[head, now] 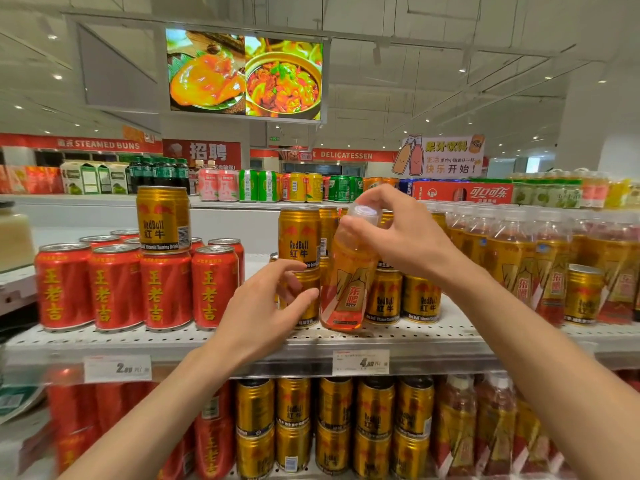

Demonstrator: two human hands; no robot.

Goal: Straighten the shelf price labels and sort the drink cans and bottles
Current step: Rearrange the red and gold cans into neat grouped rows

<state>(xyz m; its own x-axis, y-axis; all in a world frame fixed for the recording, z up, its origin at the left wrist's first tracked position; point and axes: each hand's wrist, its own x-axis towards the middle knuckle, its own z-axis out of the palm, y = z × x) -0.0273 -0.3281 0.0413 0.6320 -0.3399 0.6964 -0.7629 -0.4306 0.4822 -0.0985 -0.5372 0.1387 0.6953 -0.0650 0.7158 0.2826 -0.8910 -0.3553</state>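
Observation:
My right hand (398, 233) grips the clear cap of an orange energy-drink bottle (346, 285), which stands among gold Red Bull cans (420, 299) on the top shelf (242, 336). My left hand (266, 306) curls around a gold can (306, 299) just left of the bottle, fingers touching it. Red herbal-tea cans (116, 289) fill the shelf's left part, with one gold Red Bull can (162, 220) stacked on top of them. More orange bottles (512, 258) stand at the right, with a lone gold can (583, 294) in front. Two price labels (117, 368) (360, 362) sit on the shelf edge.
The lower shelf holds red cans (211, 441), gold cans (332, 424) and orange bottles (460, 424). Behind the top shelf runs another aisle with mixed cans (298, 187) and a red cola carton (460, 194). A pale jar (14, 237) stands at far left.

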